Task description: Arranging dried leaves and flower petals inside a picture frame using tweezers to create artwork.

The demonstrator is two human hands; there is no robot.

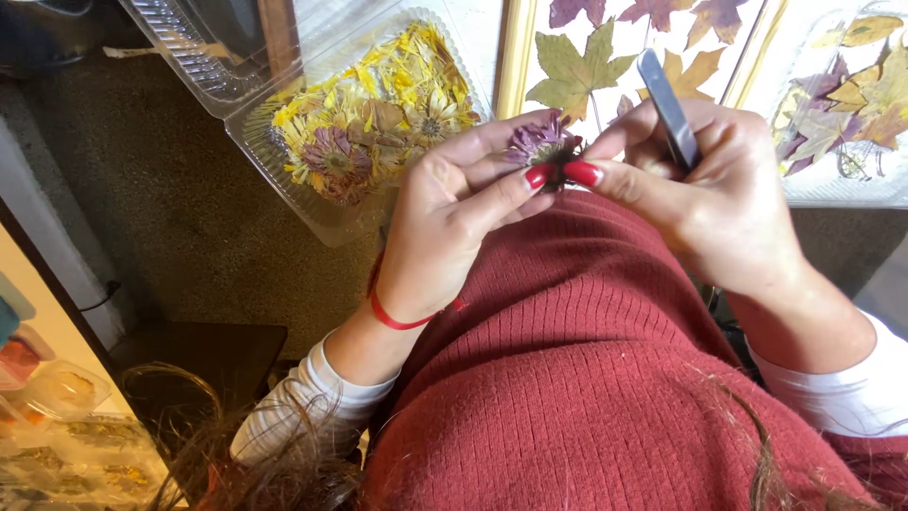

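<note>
1. Above a lap in a rust-red ribbed knit sweater (586, 360), two bare hands meet over a small dried purple flower with a dark centre (541, 142).
2. The left hand (449, 213), a thin red cord bracelet (397, 320) at its wrist, has its thumb and fingers closed on the flower, pinching it from below and behind.
3. The right hand (714, 189) touches the flower's right side with a red-nailed thumb tip, while its fingers are wrapped around slim silver metal tweezers (667, 106), whose free end sticks up and away from the bloom.
4. Just left of the held flower lies an open clear plastic clamshell tray (284, 180) filled with pressed yellow and mauve blooms.
5. Directly beyond the fingertips, pressed maple leaves in green, tan and purple (577, 71) lie on a white sheet edged by a pale wooden frame.
6. Right of the tweezers, a second clear tray of pressed leaves (851, 104) sits near the right wrist.
</note>
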